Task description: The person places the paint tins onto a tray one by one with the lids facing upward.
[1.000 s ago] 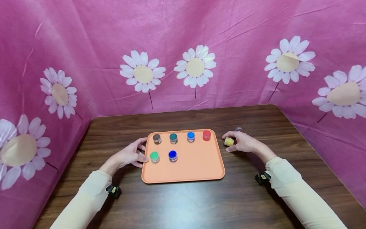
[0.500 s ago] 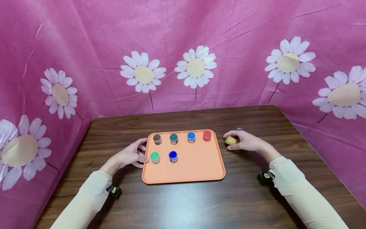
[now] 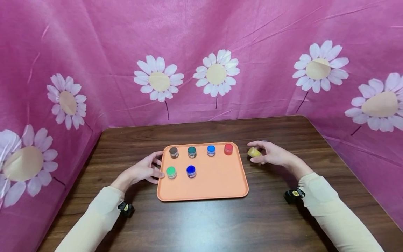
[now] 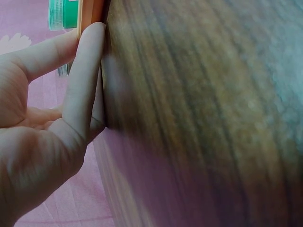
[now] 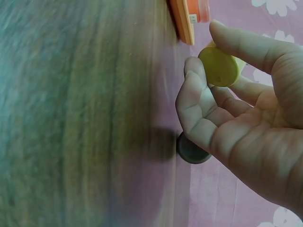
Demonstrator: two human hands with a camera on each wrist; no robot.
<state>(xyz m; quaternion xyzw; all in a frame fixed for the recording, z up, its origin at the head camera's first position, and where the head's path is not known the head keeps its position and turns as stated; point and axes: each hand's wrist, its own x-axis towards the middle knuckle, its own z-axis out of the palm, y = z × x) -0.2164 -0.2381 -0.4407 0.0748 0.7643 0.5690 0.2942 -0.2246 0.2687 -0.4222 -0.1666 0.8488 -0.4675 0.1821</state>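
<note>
Lifted a little since a second ago, the yellow jar [image 3: 253,152] now hangs clear of the tabletop [image 3: 201,224], pinched tilted between the right hand's [image 3: 273,154] thumb and fingers. It sits just right of the orange tray [image 3: 217,187] (the red jar [image 3: 228,149] is its nearest neighbour), so the tray lies leftward from that grip. The left hand [image 3: 143,171] rests with straight fingers against the tray's left edge, holding nothing.

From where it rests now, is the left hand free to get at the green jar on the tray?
Probably yes. The left hand rests open against the tray's left edge, and the green jar stands just inside that rim, right beside the fingertips, with nothing between them. The hand holds nothing.
</note>
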